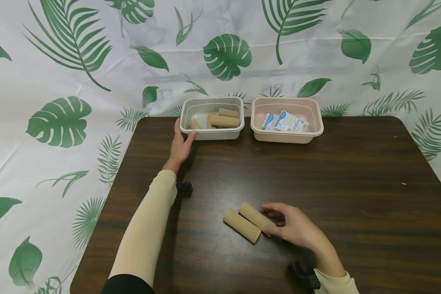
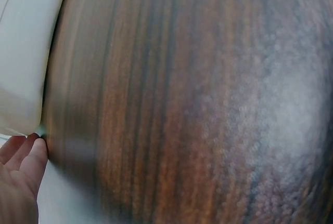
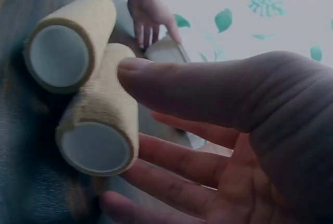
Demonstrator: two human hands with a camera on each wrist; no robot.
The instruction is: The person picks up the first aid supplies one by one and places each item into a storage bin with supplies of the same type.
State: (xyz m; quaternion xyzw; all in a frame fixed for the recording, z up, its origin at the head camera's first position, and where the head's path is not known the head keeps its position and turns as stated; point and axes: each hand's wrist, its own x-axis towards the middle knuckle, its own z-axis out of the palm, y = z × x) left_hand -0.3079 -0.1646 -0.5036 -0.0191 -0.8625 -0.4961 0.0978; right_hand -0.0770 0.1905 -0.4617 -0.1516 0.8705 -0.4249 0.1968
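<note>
Your left hand pinches the nearest corner of the grey box. Your right hand has its thumb against a tan roll; grasp closed or not, cannot tell. Second roll just left of it. Both on the surface, long axes parallel, slanting away leftward from your right wrist, white cores facing it

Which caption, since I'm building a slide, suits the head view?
Left hand on the pale bin, right hand at a tan roll.

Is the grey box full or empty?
Neither: the grey box is partly filled. Several tan rolls show inside it, below the rim, and some of its floor shows bare beside them.
</note>
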